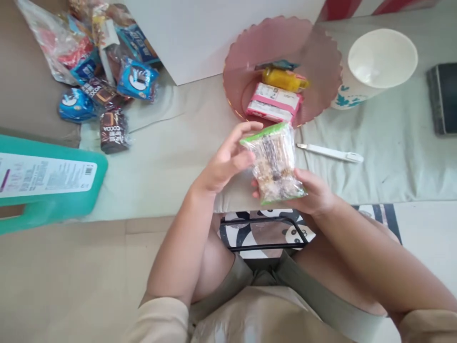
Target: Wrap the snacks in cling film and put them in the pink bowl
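A clear-wrapped snack packet [275, 162] with green end seals is held over the front edge of the cloth-covered table. Pale and dark pieces show through its wrapper. My right hand [316, 193] grips it from the lower right, fingers passing underneath so that their tips show at its left side. At the upper left corner, my left hand [232, 159] has its thumb against the packet's edge and its fingers curved by the green top seal. Just beyond is a pink scalloped plate [243, 52] bearing a pink-and-white packet [274, 102] and a yellow wrapped item [283, 79].
A white box cutter [330, 152] lies right of the packet. Behind it stand a white paper cup [382, 62] and a black object [444, 97]. Several wrapped snacks [137, 78] are piled at the far left, near a teal jug [82, 200]. A white panel [210, 33] stands behind.
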The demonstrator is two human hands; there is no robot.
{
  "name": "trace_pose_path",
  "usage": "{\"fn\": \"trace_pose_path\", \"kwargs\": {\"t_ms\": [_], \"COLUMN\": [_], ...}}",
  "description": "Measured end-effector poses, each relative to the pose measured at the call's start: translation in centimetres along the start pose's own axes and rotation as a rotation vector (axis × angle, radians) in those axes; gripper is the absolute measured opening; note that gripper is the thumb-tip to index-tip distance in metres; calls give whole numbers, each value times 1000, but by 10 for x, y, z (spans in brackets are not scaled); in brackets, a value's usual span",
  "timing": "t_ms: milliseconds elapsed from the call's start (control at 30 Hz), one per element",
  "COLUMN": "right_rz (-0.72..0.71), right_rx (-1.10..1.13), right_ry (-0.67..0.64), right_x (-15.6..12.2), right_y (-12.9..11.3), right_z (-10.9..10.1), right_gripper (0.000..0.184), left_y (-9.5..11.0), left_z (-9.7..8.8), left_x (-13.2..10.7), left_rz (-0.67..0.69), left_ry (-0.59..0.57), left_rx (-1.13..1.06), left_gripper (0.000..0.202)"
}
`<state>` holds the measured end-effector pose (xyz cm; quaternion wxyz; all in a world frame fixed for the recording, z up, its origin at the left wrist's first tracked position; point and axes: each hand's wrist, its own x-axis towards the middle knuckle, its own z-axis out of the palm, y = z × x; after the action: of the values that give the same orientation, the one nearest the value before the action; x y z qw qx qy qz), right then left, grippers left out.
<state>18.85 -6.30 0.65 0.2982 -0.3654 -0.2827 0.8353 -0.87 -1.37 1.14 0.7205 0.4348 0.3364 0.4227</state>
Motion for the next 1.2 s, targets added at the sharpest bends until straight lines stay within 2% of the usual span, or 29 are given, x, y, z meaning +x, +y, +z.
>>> {"fn": "trace_pose_path", "kwargs": {"t_ms": [33,100,167,233,333,400,467,567,633,700,800,933,1033,1100,1200], "right_rz": [-25,-89,-177,-332,-564,-597,-561,-521,-540,-570,-573,-431,-286,-221,-215], "right_rx": [-27,-137,-390,-756,-1266,-1486,-1603,-1622,-1583,-1496,-1269,-884,-615,-515,-480], "right_ry": [12,50,124,302,698,876,929,921,890,829,655,408,263,208,195], "right_x": [0,0,-3,-10,-19,-22,-22,-24,-26,-28,-30,-23,-14,-7,2], "right_y": [-1,-4,-8,-14,-23,-26,-26,-25,-25,-24,-20,-10,-5,-4,-5], "right_z": [-1,-5,-11,-21,-48,-70,-89,-105,-102,-91,-63,-25,-6,2,9], "right_gripper": [61,60,55,44,23,24,28,23,23,24,27,35,41,39,39], "left_y": [-3,-6,-8,-8,-9,-9,-8,-6,-4,-2,0,-3,-5,-6,-9], "left_z": [6,13,15,12,4,-1,-5,-8,-8,-7,-5,0,6,10,11], "left_x": [0,0,0,0,0,0,1,2,1,0,-3,-7,-10,-11,-12], "left_rz": [0,23,33,14,-45,-66,-49,-7,-13,-55,-120,-123,-133,-128,-63], "left_ry": [-6,58,139,212,341,403,426,451,477,486,499,542,579,606,605], "left_rx": [33,76,83,55,-36,-52,-3,65,66,57,21,-51,-73,-75,-4], "left_gripper": [71,73,70,68,70,73,74,72,69,63,56,57,58,59,61]}}
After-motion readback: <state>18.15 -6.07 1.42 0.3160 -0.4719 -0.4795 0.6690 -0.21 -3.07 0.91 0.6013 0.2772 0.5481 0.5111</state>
